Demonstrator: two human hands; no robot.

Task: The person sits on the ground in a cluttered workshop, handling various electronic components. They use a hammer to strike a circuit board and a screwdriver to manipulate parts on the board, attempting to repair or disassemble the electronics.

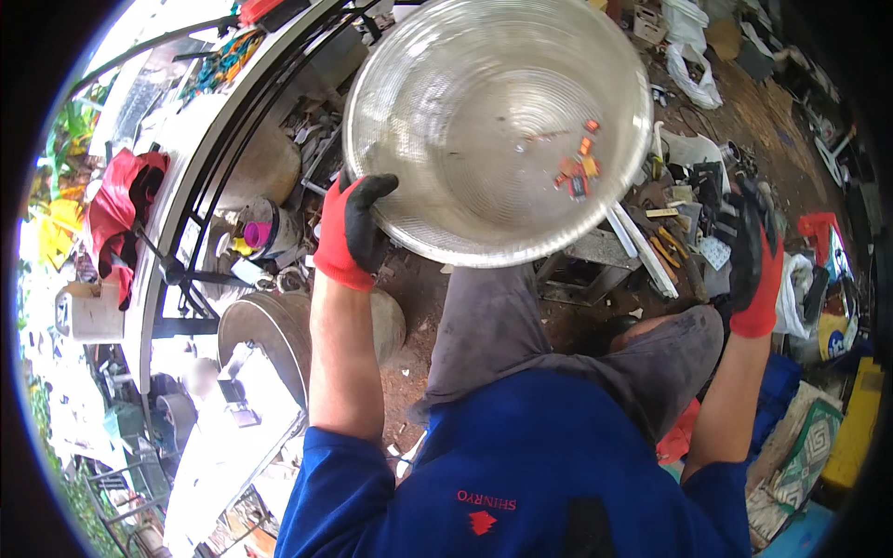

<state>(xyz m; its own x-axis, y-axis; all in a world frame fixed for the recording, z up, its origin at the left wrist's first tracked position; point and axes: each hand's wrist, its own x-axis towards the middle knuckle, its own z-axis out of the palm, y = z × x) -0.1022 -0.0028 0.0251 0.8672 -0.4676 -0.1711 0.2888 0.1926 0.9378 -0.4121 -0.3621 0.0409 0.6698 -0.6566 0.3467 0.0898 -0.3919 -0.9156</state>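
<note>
Head view: our left hand grips the silvery basin, upper middle. Our right hand is just fingers-out, mid-right.

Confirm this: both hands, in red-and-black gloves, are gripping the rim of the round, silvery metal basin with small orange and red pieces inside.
Not quite: only the red-and-black-gloved left hand grips the round, silvery metal basin. The matching gloved right hand is off to the right, apart from it, as the head view shows.
</note>
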